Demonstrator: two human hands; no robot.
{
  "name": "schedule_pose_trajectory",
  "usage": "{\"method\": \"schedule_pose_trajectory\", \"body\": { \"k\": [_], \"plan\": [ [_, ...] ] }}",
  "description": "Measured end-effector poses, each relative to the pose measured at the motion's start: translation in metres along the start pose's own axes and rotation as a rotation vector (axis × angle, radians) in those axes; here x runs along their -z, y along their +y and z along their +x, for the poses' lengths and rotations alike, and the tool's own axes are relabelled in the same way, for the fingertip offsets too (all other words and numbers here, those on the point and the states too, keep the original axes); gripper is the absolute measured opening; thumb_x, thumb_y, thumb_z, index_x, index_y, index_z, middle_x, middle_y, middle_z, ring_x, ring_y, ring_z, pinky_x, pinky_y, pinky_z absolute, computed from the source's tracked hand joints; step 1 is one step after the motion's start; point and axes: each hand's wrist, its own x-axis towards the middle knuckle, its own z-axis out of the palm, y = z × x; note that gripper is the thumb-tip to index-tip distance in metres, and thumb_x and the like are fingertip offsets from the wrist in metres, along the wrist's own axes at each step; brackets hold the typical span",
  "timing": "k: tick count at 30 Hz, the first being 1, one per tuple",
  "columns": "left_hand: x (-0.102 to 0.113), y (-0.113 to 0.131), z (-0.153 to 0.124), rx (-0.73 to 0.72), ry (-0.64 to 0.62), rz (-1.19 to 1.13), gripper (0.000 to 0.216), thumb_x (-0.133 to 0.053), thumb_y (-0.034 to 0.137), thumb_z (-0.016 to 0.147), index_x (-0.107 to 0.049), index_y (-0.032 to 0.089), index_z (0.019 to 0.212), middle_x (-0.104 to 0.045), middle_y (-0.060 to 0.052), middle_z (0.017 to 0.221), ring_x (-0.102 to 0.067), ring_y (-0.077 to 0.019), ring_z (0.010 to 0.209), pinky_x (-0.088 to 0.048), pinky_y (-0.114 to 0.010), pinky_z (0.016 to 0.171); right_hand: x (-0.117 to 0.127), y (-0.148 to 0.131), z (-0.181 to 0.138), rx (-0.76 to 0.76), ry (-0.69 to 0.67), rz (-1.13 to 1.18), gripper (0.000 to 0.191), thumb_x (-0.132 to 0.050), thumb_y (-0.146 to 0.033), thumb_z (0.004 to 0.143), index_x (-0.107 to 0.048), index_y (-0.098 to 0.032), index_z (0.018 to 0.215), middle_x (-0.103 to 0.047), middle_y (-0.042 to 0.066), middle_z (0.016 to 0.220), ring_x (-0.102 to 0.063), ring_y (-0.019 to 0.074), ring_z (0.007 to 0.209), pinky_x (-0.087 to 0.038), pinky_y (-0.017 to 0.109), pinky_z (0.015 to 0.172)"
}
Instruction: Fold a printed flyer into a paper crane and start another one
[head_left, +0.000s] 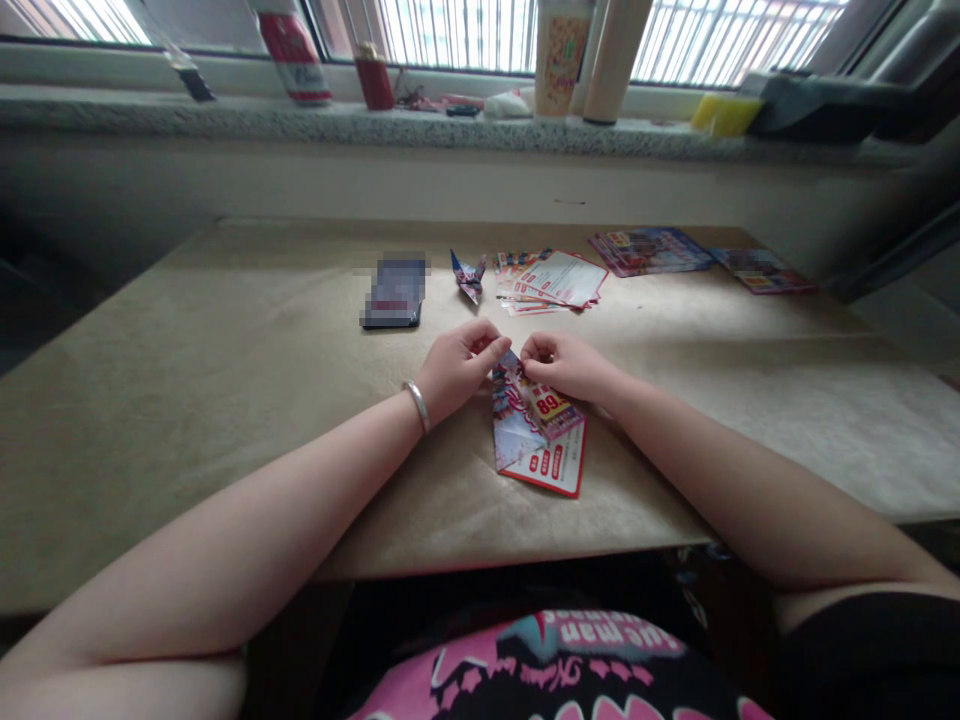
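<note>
A partly folded printed flyer (541, 440), red, white and blue, lies on the brown paper-covered table (225, 400) in front of me. My left hand (457, 365), with a silver bangle on its wrist, pinches the flyer's top corner. My right hand (566, 365) pinches the same top corner from the other side. Both hands have their fingers closed on the paper. A finished paper crane (469, 275) made of similar paper stands farther back.
A dark phone (394, 292) lies behind my left hand. A pile of flyers (555, 280) and two more leaflets (649, 250) sit at the back right. The windowsill (375, 120) holds bottles, a cup, a tube and a yellow sponge.
</note>
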Motion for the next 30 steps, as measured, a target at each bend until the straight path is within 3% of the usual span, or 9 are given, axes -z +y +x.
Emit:
{"method": "schedule_pose_trajectory", "body": {
  "k": [6,13,23,30],
  "plan": [
    [0.003,0.006,0.002,0.042,-0.037,0.152,0.028,-0.052,0.040,0.082,-0.050,0.018,0.064,-0.046,0.003,0.057,-0.041,-0.0108,0.055,-0.031,-0.025,0.054,0.002,0.004,0.004,-0.011,0.044,-0.009,0.005,-0.055,-0.023,0.074,-0.054,-0.019,0.072,-0.056,-0.004,0.064,-0.049,0.0102,0.059,-0.038,0.023,0.057],
    [0.004,0.007,0.001,-0.012,-0.067,0.277,0.029,-0.049,0.040,0.085,-0.052,0.018,0.067,-0.050,0.002,0.059,-0.044,-0.0124,0.057,-0.030,-0.026,0.056,0.011,0.006,0.002,-0.035,-0.051,-0.070,0.003,-0.057,-0.020,0.070,-0.054,-0.019,0.070,-0.056,-0.004,0.060,-0.048,0.0094,0.055,-0.035,0.023,0.052],
    [0.011,0.005,0.001,0.024,0.010,0.216,0.035,-0.047,0.042,0.087,-0.050,0.019,0.061,-0.048,0.002,0.056,-0.042,-0.0125,0.056,-0.029,-0.025,0.055,0.021,0.010,0.007,-0.059,-0.050,0.098,0.005,-0.057,-0.022,0.063,-0.053,-0.020,0.067,-0.053,-0.004,0.060,-0.046,0.0098,0.056,-0.034,0.022,0.051],
    [0.019,0.001,0.004,0.066,0.063,0.182,0.035,-0.050,0.040,0.086,-0.050,0.018,0.059,-0.050,0.002,0.054,-0.045,-0.0119,0.054,-0.033,-0.025,0.056,0.030,0.015,0.005,-0.069,-0.046,0.072,0.005,-0.057,-0.021,0.064,-0.052,-0.020,0.065,-0.053,-0.004,0.059,-0.046,0.0103,0.055,-0.033,0.023,0.051]
  ]
}}
